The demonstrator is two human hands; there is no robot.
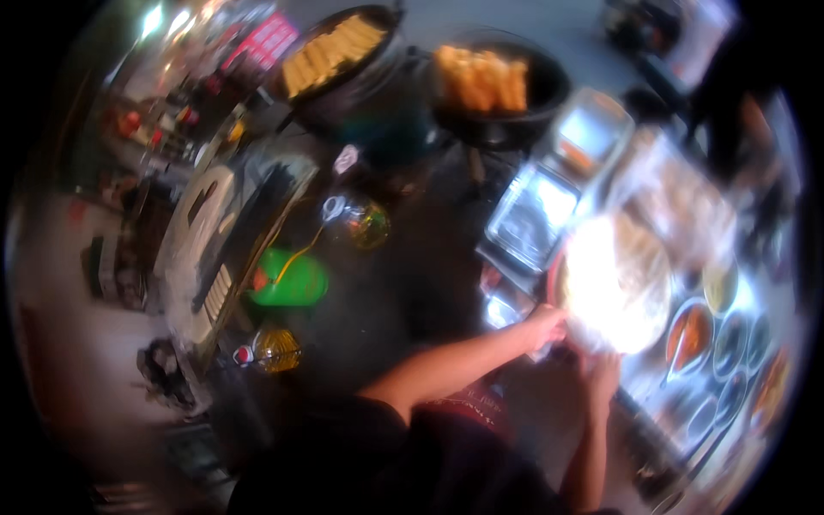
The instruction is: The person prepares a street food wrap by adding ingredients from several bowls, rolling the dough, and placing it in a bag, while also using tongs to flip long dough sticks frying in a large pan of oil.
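Observation:
A large round container with a red rim (555, 283), its top very bright and partly under clear plastic, stands at the near edge of the table on the right. My left hand (547, 324) is at its left near side, fingers curled by the rim. At its near edge is my right hand (600, 373), touching it or very close. Blur and glare hide the fingertips, so I cannot tell whether either hand grips it. Just beyond are a rectangular metal tray (533, 212) and a second tray (591, 132). A clear plastic bag (689, 193) with pale brown contents lies beside them.
Fried dough sticks (483, 77) stand in a dark round pan ahead; paler ones (331, 51) lie in another. A bowl of red sauce (690, 335) and several small bowls are at right. A green jug (291, 278) and oil bottles (278, 351) stand at left. Another person (756, 122) is at upper right.

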